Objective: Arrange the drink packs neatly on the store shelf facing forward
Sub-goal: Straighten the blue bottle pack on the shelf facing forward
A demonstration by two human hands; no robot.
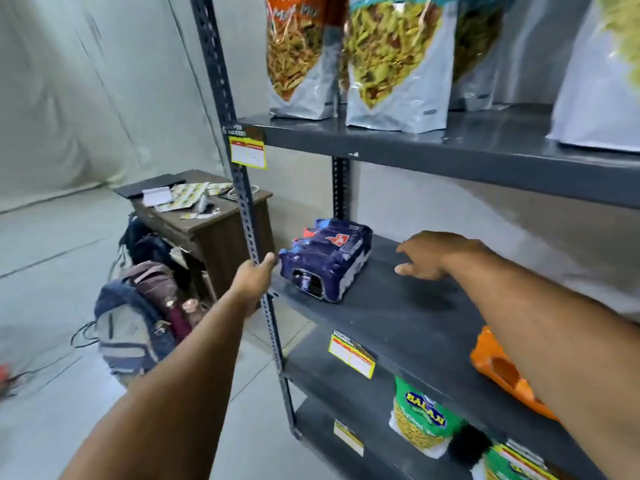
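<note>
A dark blue shrink-wrapped drink pack [327,259] lies on its side at the left end of the dark grey middle shelf [398,317], its end turned toward me. My left hand [254,277] is closed around the shelf's perforated metal upright [242,188], just left of the pack. My right hand [427,254] hovers over the shelf to the right of the pack, fingers spread, palm down, holding nothing and not touching the pack. An orange pack [498,372] lies at the shelf's front right, partly hidden under my right forearm.
Snack bags [394,64] stand on the upper shelf. Green snack bags [420,420] sit on the lower shelf. Yellow price tags [247,152] hang on the shelf edges. Left of the rack stand a brown wooden desk [207,226] with papers, and backpacks [135,327] on the floor.
</note>
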